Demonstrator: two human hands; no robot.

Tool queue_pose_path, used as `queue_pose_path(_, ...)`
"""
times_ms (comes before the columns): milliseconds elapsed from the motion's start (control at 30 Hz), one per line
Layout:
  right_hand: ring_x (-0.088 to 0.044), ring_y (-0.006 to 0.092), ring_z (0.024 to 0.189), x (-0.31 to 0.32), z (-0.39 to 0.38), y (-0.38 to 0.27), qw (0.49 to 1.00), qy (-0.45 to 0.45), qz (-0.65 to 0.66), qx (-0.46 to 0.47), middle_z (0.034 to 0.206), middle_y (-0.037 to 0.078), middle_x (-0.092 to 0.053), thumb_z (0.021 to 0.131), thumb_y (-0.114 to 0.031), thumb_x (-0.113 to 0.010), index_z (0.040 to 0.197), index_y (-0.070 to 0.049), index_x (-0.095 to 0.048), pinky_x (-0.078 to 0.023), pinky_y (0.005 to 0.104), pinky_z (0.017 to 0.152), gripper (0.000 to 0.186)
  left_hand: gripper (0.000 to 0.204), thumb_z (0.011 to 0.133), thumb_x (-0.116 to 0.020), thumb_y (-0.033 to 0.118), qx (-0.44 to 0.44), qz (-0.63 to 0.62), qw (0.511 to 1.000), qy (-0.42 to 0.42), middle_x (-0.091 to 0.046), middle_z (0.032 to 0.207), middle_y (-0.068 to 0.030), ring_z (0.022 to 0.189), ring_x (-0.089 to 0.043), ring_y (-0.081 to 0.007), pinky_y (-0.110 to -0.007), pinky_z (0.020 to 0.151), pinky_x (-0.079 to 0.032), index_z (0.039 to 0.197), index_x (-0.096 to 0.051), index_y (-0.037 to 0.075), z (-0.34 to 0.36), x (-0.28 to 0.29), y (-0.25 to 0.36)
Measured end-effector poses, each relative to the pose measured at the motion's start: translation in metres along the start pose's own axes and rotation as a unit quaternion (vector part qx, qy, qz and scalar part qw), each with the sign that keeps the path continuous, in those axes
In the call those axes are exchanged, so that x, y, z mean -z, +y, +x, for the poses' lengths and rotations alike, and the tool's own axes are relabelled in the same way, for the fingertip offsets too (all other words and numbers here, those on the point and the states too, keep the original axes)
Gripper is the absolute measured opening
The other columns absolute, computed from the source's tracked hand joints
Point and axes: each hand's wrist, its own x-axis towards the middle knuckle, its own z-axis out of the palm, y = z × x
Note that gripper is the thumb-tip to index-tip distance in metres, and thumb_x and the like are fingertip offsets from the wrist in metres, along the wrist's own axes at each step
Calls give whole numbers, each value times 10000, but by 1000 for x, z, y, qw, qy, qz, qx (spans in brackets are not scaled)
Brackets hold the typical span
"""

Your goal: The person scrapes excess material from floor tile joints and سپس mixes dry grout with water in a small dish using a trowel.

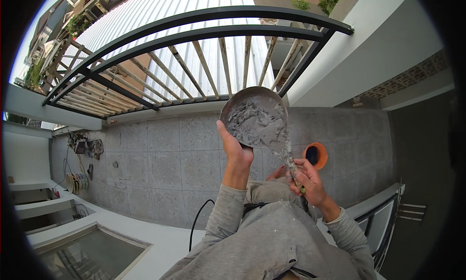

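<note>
My left hand (237, 153) grips the near left side of a round metal bowl (224, 107), its thumb along the outside of the rim. Wet grey mortar (247, 113), lumpy and smeared up the sides, lies in the bowl. In my right hand (310, 182) is the handle of a trowel (274, 136) crusted with dried mortar. The trowel's blade rests in the mortar at the bowl's near right, coated in grey. Part of the left fingers is hidden beneath the bowl.
An orange bucket (319, 156) with dark contents stands on the tiled floor (162, 163) to my right. Beyond the bowl runs a black-topped railing (204, 18). Tools and cables (87, 146) lie at far left, near a white bucket (76, 182). A black cable hangs beside my left arm.
</note>
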Motion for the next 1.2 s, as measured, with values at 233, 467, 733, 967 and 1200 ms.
queue_pose_path(233, -490, 53, 613, 21, -37, -26, 991, 52, -110, -60, 914, 55, -620, 1055, -144, -538, 1315, -3, -463, -398, 220, 532, 306, 621, 1089, -328, 554, -18, 28, 999, -12, -596, 1414, -111, 1297, -565, -285, -441, 1119, -443, 1435, -526, 78, 8, 9, 15)
queue_pose_path(467, -667, 141, 698, 0, 13, -145, 883, 77, -464, 13, 911, 104, -703, 911, -94, -709, 1146, 63, -686, -526, 283, 646, 284, 588, 1077, -396, 536, 30, 101, 993, -56, -637, 1363, -103, 1247, -607, -267, -422, 1084, -482, 1408, -559, 78, 5, 12, 30)
queue_pose_path(733, -749, 254, 854, 12, 66, -174, 747, -78, -660, -27, 982, 210, -763, 880, -109, -705, 1179, 54, -715, -568, 322, 807, 340, 584, 1074, -418, 528, 96, 167, 978, -79, -648, 1345, -120, 1213, -634, -259, -415, 1047, -516, 1390, -573, 62, 3, 12, 30)
queue_pose_path(967, -691, 140, 797, 13, 58, -132, 841, -73, -522, -120, 937, 117, -766, 912, -157, -711, 1195, 61, -715, -557, 290, 756, 357, 589, 1078, -415, 524, 63, 81, 994, -35, -670, 1294, -122, 1178, -649, -257, -407, 1031, -525, 1359, -582, 34, -7, 20, 25)
queue_pose_path(1200, -590, 62, 689, -17, 40, -75, 945, 22, -306, -112, 875, 58, -703, 976, -156, -665, 1292, 117, -594, -475, 224, 592, 424, 600, 1079, -409, 526, 25, 13, 999, -22, -607, 1383, -131, 1224, -613, -280, -425, 1068, -486, 1421, -514, 44, -24, 15, -10)
